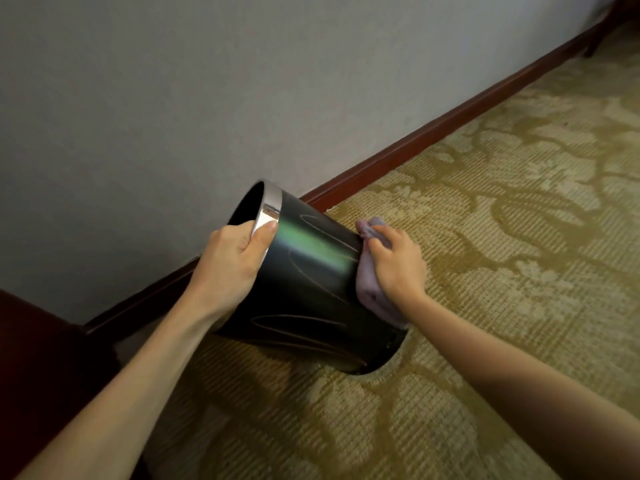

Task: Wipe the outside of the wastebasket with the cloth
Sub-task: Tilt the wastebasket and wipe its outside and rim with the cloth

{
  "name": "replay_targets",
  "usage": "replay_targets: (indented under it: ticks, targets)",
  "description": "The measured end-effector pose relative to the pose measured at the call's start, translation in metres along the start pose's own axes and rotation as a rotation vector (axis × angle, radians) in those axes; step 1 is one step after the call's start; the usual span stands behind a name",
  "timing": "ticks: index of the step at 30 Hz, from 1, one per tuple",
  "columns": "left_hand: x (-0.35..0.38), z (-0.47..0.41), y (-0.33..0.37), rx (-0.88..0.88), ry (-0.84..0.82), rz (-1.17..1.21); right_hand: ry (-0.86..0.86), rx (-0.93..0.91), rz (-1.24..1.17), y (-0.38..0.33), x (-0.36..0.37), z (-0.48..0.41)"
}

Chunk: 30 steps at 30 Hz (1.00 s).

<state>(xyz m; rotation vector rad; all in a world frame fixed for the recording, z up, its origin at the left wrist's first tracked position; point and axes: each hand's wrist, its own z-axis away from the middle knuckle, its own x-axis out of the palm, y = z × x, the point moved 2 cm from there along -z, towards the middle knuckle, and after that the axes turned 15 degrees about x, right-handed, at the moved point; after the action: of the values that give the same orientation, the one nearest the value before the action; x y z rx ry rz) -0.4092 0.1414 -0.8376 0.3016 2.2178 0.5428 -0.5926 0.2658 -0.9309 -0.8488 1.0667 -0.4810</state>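
While left hand (232, 261) grips tilted wastebasket (311, 289) rim, right hand (394, 265) presses bunched cloth (369, 289) against side.

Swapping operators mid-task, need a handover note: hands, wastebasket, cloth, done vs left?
Left hand: gripping the wastebasket at its silver rim, holding it tilted toward the wall, base edge on the carpet.
Right hand: pressing the purple cloth against the basket's outer side, near the base.
Done: wiping is under way; how much is already covered cannot be told.
Left: the rest of the outside, including the hidden far side and underside; rotate to reach.
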Motion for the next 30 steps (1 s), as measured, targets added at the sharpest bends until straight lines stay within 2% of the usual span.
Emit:
replay_targets:
  ticks: [2,4,10,16,21,30]
  targets:
    - [0.001,0.002,0.004,0.014,0.002,-0.013,-0.135,0.08,-0.003,-0.006,-0.004,-0.018]
    - [0.002,0.001,0.001,-0.028,0.016,-0.04,-0.178,0.113,-0.013,-0.01,-0.003,-0.025]
    - [-0.001,-0.011,-0.019,-0.172,0.01,-0.15,0.091,0.013,0.008,-0.007,0.005,0.004]
    - [0.0,-0.031,-0.03,-0.301,-0.025,-0.135,0.328,-0.143,0.07,0.013,0.039,0.074]
    - [0.005,-0.046,-0.029,-0.325,-0.051,-0.146,0.366,-0.336,0.24,0.048,0.065,0.106]
    - [0.017,-0.055,-0.019,-0.225,-0.104,-0.098,0.317,-0.278,0.058,0.043,0.045,0.081]
